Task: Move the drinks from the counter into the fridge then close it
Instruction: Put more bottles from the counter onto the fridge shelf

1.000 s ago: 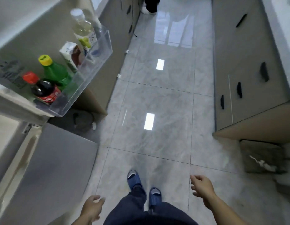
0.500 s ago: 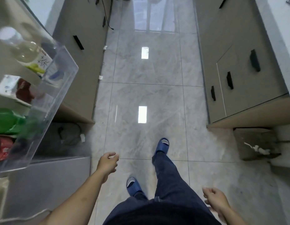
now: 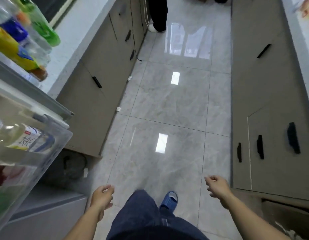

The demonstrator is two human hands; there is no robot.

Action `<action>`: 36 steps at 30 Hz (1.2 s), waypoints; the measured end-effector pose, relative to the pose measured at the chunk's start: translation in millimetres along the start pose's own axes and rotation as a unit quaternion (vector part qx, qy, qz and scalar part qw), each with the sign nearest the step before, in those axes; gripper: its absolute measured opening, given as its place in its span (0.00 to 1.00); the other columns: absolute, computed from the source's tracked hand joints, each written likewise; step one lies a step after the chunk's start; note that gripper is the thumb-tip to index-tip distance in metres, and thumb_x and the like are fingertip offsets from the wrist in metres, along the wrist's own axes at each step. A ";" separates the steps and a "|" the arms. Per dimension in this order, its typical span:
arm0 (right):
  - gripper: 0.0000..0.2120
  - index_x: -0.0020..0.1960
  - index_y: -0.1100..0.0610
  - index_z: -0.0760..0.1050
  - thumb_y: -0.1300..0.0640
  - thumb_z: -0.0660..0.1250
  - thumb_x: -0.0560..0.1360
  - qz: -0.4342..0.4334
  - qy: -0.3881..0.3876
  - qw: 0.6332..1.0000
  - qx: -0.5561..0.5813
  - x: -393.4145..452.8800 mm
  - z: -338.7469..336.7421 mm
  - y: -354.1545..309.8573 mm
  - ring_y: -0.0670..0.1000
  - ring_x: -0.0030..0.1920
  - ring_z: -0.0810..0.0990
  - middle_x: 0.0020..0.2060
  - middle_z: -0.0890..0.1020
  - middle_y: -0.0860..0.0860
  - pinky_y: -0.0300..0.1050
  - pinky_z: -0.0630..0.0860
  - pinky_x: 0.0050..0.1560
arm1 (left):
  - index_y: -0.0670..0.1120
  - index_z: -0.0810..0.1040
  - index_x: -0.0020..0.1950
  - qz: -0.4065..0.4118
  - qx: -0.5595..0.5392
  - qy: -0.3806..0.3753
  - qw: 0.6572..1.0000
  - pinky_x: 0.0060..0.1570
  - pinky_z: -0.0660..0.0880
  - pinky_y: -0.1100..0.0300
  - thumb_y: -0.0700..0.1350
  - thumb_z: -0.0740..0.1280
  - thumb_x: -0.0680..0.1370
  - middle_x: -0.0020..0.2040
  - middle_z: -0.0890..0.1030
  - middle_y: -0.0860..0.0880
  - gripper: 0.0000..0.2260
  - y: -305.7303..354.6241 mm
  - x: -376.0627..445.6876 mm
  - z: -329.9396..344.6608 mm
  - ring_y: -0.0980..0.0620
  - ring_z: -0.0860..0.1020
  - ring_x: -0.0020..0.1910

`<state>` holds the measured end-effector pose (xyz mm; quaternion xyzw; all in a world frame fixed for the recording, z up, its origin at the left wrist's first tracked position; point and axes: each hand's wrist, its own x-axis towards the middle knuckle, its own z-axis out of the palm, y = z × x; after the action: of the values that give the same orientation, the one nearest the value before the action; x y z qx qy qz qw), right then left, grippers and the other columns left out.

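Note:
Several drinks appear to stand on the white counter (image 3: pixel 72 32) at the upper left: a green bottle (image 3: pixel 42 26), a clear bottle with a blue label (image 3: pixel 20 34) and a yellow bottle (image 3: pixel 11 47). Below them the open fridge door's clear bin (image 3: pixel 53 153) holds a pale tea bottle (image 3: pixel 24 139), with blurred red and green drinks lower down. My left hand (image 3: pixel 101 198) and my right hand (image 3: pixel 216 187) hang low over the floor, fingers loosely curled and holding nothing, far from the drinks.
Grey cabinets with black handles line both sides of the tiled aisle (image 3: pixel 176 104). Another person's legs (image 3: pixel 159 14) stand at the far end. The grey lower fridge front (image 3: pixel 46 215) is at my left. My blue slipper (image 3: pixel 168 200) is on the floor.
The view has lifted and moved forward, bringing the counter drinks into sight. My left hand has dropped back toward my leg; my right hand has swung forward and up.

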<state>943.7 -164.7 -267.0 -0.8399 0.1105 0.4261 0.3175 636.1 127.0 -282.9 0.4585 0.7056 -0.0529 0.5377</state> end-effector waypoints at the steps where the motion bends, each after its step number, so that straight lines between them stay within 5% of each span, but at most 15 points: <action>1: 0.10 0.39 0.55 0.73 0.54 0.65 0.78 -0.012 -0.004 1.000 0.000 12.1 -2.6 -24.1 0.54 0.34 0.71 0.33 0.75 0.53 0.45 0.71 0.35 | 0.43 0.75 0.61 -0.004 -0.008 0.005 1.000 0.53 0.77 0.48 0.45 0.66 0.81 0.59 0.79 0.41 0.10 6.6 1.0 4.8 0.43 0.78 0.53; 5: 0.08 0.44 0.58 0.77 0.54 0.66 0.77 -0.048 -0.038 0.998 -0.013 55.8 -1.2 -99.1 0.53 0.33 0.71 0.34 0.75 0.53 0.44 0.71 0.33 | 0.42 0.76 0.59 -0.029 -0.029 0.029 0.999 0.50 0.76 0.49 0.45 0.66 0.80 0.56 0.80 0.40 0.10 22.9 13.6 18.0 0.43 0.77 0.49; 9: 0.09 0.47 0.59 0.77 0.52 0.66 0.77 -0.059 -0.060 0.995 -0.054 95.9 4.1 -159.7 0.53 0.34 0.71 0.35 0.75 0.54 0.42 0.71 0.33 | 0.44 0.72 0.68 -0.061 -0.031 0.085 0.994 0.47 0.78 0.48 0.46 0.68 0.79 0.63 0.77 0.39 0.18 44.0 38.7 32.0 0.35 0.77 0.58; 15: 0.09 0.46 0.60 0.76 0.53 0.66 0.78 -0.057 -0.060 0.991 -0.109 141.6 -9.4 -241.1 0.53 0.35 0.72 0.35 0.76 0.54 0.44 0.70 0.32 | 0.43 0.68 0.72 -0.110 -0.053 0.088 0.989 0.48 0.79 0.47 0.46 0.68 0.79 0.64 0.76 0.37 0.22 129.4 81.3 47.7 0.34 0.77 0.57; 25: 0.10 0.41 0.59 0.75 0.55 0.67 0.78 -0.065 -0.092 0.970 -0.215 222.3 -6.0 -384.1 0.53 0.31 0.69 0.31 0.74 0.55 0.41 0.66 0.30 | 0.49 0.70 0.69 -0.008 -0.208 0.088 0.974 0.36 0.76 0.59 0.46 0.66 0.80 0.59 0.78 0.44 0.18 332.0 127.9 64.5 0.47 0.79 0.49; 31: 0.13 0.43 0.67 0.78 0.56 0.70 0.77 -0.116 -0.127 0.939 -0.298 267.8 33.2 -499.0 0.55 0.30 0.73 0.30 0.77 0.58 0.43 0.72 0.31 | 0.48 0.72 0.69 -0.059 -0.253 0.152 0.954 0.48 0.80 0.55 0.49 0.64 0.80 0.59 0.79 0.44 0.18 363.2 122.7 71.2 0.46 0.79 0.51; 36: 0.11 0.39 0.65 0.75 0.59 0.69 0.78 -0.186 -0.211 0.901 -0.329 287.9 96.3 -610.2 0.52 0.27 0.68 0.28 0.73 0.58 0.40 0.65 0.29 | 0.47 0.76 0.60 -0.148 -0.334 0.242 0.899 0.53 0.81 0.48 0.49 0.68 0.78 0.58 0.80 0.43 0.12 368.9 102.8 84.1 0.43 0.81 0.51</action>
<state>1336.3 392.4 -267.3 -0.7925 -0.2641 0.5382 0.1122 955.4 351.6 -246.5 0.1409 0.8499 0.2192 0.4581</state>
